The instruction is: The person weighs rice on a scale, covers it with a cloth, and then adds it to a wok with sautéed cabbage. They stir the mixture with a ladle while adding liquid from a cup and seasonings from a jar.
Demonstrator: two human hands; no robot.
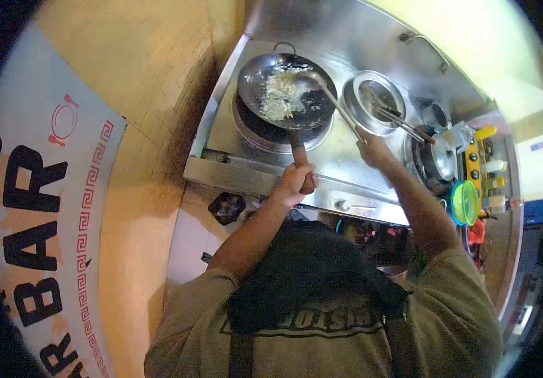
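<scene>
My left hand (294,183) is wrapped round the wooden handle (298,153) of a dark wok (315,116). The wok rests tilted over the left burner ring (252,135). Pale chopped food (279,94), with light shreds among it, is spread across the wok's middle. In my closed right hand (376,152) is the long handle of a metal ladle (340,110). Its bowl lies in the wok, at the right side of the food.
Right of the wok stands a round metal pot (351,99), with long-handled utensils (405,124) across its rim. Farther right are a lidded pot (443,159), a green basket (469,203) and several bottles. A steel backsplash (340,31) rises behind the stove.
</scene>
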